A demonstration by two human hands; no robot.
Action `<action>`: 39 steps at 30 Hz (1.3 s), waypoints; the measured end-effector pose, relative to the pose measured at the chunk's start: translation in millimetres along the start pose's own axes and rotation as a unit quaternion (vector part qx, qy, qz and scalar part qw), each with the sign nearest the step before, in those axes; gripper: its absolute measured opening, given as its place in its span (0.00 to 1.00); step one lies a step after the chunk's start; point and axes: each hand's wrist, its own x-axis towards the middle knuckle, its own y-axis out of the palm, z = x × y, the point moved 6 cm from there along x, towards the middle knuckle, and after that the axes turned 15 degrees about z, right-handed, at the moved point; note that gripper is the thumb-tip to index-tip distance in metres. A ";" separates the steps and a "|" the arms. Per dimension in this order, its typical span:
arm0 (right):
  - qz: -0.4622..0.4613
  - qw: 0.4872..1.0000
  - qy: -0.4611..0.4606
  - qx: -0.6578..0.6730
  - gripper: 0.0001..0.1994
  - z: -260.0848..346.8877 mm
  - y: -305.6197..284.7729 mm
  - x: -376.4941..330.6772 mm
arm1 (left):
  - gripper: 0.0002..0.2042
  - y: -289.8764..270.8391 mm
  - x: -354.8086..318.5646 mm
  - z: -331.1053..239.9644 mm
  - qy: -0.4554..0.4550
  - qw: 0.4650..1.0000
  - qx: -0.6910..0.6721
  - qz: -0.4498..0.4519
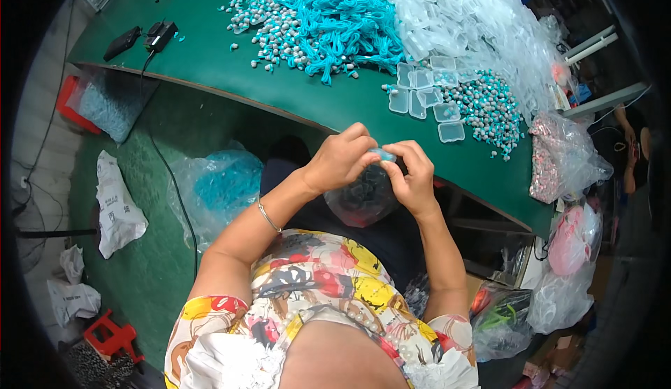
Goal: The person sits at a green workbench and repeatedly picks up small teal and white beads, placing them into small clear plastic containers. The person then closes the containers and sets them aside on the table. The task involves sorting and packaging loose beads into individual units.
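My left hand (340,157) and my right hand (414,177) meet just off the table's near edge. Their fingertips pinch a small clear plastic case (382,155) from both sides, with something turquoise inside. Below it, a clear bag (360,197) rests at my lap, partly hidden by the hands. On the green table (293,95), several opened clear cases (418,102) lie ahead of my right hand. Beside them spreads a pile of small turquoise-and-grey plugs (493,109). A heap of turquoise cords (342,18) lies farther off, with more grey-and-turquoise plugs (269,11) to its left.
A large mound of empty clear cases (475,18) covers the far right of the table. A bag of pink pieces (559,158) sits at the right edge. Black adapters (159,37) lie far left, one cable hanging down. Bagged turquoise cords (227,183) stand on the floor.
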 end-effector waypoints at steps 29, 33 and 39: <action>0.061 0.971 -0.107 -0.205 0.11 -16.9 -30.3 23.8 | 0.16 -38.0 28.2 17.9 -0.071 0.990 0.119 -0.027; 0.047 0.973 -0.093 -0.208 0.09 1.8 -28.4 39.2 | 0.17 -33.6 36.1 21.3 -0.066 0.989 0.129 0.011; 0.073 0.965 -0.062 -0.244 0.07 -4.1 -11.1 47.5 | 0.13 -23.9 35.8 23.5 -0.066 0.986 0.140 0.059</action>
